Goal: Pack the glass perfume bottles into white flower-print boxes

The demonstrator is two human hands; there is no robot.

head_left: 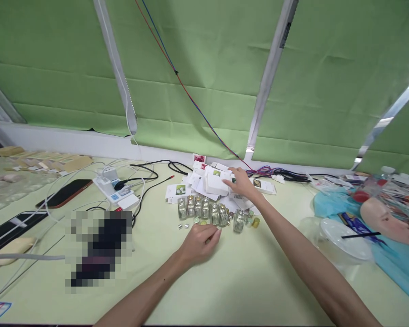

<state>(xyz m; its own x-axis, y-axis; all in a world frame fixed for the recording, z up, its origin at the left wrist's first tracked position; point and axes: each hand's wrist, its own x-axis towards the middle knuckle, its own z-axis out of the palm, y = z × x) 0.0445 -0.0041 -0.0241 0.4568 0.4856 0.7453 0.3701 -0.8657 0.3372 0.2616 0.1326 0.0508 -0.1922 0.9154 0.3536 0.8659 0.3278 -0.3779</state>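
My right hand (241, 182) reaches to the pile of small flattened and upright cartons, its thumb and fingers closed at the right end of a small white box (215, 185) with a green picture on it. Near the front of the pile, my left hand (200, 243) rests on the table with curled fingers; whatever they may hold is hidden. Just beyond it stand several small clear glass bottles (197, 208) in a row. One more glass bottle (238, 221) is set apart to the right. A gold cap (256, 222) and small silver pieces (183, 226) lie around them.
On the left are a power strip (117, 193) with tangled cables, a phone (66, 193) and a blurred-out dark object (104, 252). At right sit a lidded plastic tub (346, 238), a mannequin face (388, 220) and blue cloth (398, 272). Green blinds (204, 91) hang behind.
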